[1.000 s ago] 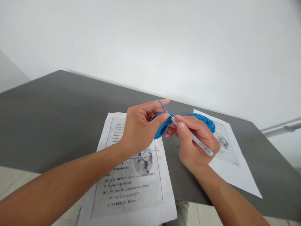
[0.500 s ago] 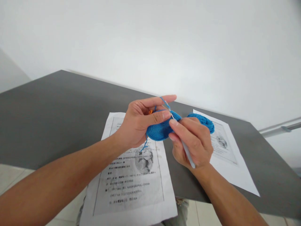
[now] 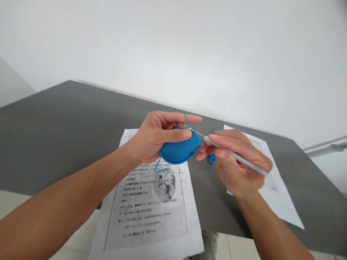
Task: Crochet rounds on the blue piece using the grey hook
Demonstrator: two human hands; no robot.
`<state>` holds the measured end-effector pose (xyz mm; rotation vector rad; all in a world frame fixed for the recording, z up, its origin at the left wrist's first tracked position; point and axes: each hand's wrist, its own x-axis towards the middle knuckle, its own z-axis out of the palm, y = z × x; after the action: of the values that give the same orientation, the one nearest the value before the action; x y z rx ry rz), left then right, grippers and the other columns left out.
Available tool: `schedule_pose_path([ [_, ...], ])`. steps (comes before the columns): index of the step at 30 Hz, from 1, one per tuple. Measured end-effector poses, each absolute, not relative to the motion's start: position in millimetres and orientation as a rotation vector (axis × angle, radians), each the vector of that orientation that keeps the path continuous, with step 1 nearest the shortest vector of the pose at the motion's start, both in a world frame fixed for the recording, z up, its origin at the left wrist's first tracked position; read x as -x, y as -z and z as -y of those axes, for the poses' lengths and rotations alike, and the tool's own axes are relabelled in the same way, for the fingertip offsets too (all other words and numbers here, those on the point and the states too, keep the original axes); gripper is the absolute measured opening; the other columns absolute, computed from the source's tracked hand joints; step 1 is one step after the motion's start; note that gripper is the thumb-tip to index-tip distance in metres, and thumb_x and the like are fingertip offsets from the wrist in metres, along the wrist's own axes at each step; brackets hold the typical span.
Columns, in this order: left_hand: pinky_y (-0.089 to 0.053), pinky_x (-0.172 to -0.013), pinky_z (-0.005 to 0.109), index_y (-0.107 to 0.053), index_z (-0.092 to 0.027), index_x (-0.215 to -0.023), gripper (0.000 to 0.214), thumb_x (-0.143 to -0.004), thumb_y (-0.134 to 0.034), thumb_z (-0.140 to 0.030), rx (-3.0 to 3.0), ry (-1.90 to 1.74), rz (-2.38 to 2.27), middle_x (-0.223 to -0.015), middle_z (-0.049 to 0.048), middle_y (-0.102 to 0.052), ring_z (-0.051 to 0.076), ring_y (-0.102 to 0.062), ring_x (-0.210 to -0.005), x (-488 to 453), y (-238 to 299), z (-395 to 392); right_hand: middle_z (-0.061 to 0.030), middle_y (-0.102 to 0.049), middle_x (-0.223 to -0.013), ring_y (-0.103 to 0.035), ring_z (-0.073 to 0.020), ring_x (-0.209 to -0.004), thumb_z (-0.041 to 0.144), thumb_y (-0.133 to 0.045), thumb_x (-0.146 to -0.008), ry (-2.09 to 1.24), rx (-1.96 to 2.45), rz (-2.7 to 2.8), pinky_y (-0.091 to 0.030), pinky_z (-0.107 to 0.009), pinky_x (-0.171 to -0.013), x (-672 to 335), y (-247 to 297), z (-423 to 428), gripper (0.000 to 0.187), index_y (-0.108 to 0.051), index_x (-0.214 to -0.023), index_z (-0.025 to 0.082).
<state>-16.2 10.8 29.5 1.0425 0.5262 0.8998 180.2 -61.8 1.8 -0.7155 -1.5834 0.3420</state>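
Observation:
My left hand [image 3: 165, 135] pinches the upper edge of a round blue crochet piece [image 3: 179, 148] between thumb and fingers. Blue yarn [image 3: 185, 120] runs over its stretched index finger, and a small orange stitch marker [image 3: 170, 127] shows behind the thumb. In my right hand [image 3: 235, 155] is a crochet hook [image 3: 238, 157] with a grey handle, held like a pen. Its metal tip lies at the top edge of the piece, touching the yarn near my left thumb. A loose yarn tail hangs at the lower left of the piece.
A printed sheet [image 3: 151, 224] lies under the work and hangs over the front edge of the dark grey table [image 3: 81, 133]. Another printed sheet [image 3: 282, 206] is to the right. Part of the blue yarn ball [image 3: 211, 158] shows behind my right hand. A white wall stands behind.
My right hand has moved right and swung the hook to a flatter angle. The crochet piece has shifted slightly left and shows more of its face. The yarn ball is now mostly covered.

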Motion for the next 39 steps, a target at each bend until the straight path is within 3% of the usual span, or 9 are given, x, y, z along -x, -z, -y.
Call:
schedule_pose_path([
  [7, -0.054, -0.056, 0.022, -0.090, -0.020, -0.097, 0.030, -0.067, -0.095, -0.016, -1.087, -0.837, -0.575, -0.069, 0.0013, -0.074, 0.013, -0.068, -0.060, 19.6, -30.7, -15.0, -0.0062, -0.077, -0.102, -0.078, -0.0212, -0.075, 0.024, -0.075, -0.098, -0.373, 0.773, 1.591, -0.068, -0.037, -0.057, -190.2, -6.8, 62.9, 0.024, -0.084, -0.119, 0.034],
  [17, -0.049, -0.048, 0.020, -0.090, -0.020, -0.088, 0.025, -0.065, -0.091, -0.010, -1.109, -0.756, -0.610, -0.066, 0.0022, -0.075, 0.011, -0.061, -0.054, 21.5, -34.8, -19.8, -0.0056, -0.081, -0.102, -0.078, -0.0199, -0.072, 0.017, -0.075, -0.097, -0.305, 0.814, 1.749, -0.067, -0.036, -0.057, -202.7, -14.9, 64.5, 0.032, -0.082, -0.123, 0.035],
  [27, -0.055, -0.054, 0.023, -0.089, -0.018, -0.078, 0.017, -0.065, -0.088, -0.008, -1.223, -0.684, -0.608, -0.075, 0.0077, -0.081, 0.014, -0.068, -0.061, 25.2, -32.7, -26.2, -0.0043, -0.086, -0.099, -0.080, -0.0261, -0.081, 0.012, -0.080, -0.092, -0.230, 0.825, 1.880, -0.068, -0.044, -0.068, -213.5, -19.7, 68.0, 0.040, -0.083, -0.123, 0.037],
  [34, -0.052, -0.052, 0.026, -0.089, -0.017, -0.080, 0.015, -0.066, -0.090, -0.011, -1.255, -0.647, -0.618, -0.071, 0.0081, -0.080, 0.015, -0.067, -0.057, 26.0, -33.4, -26.9, -0.0065, -0.082, -0.095, -0.079, -0.0243, -0.070, 0.014, -0.079, -0.092, -0.411, 0.851, 1.771, -0.066, -0.039, -0.054, -212.3, -19.0, 68.5, 0.031, -0.085, -0.117, 0.033],
  [39, -0.052, -0.051, 0.023, -0.089, -0.018, -0.078, 0.016, -0.064, -0.089, -0.011, -1.253, -0.642, -0.633, -0.070, 0.0073, -0.080, 0.014, -0.066, -0.056, 26.0, -32.6, -27.8, -0.0053, -0.083, -0.095, -0.079, -0.0230, -0.071, 0.014, -0.078, -0.093, -0.384, 0.855, 1.775, -0.066, -0.038, -0.055, -211.8, -18.5, 67.8, 0.033, -0.085, -0.118, 0.034],
])
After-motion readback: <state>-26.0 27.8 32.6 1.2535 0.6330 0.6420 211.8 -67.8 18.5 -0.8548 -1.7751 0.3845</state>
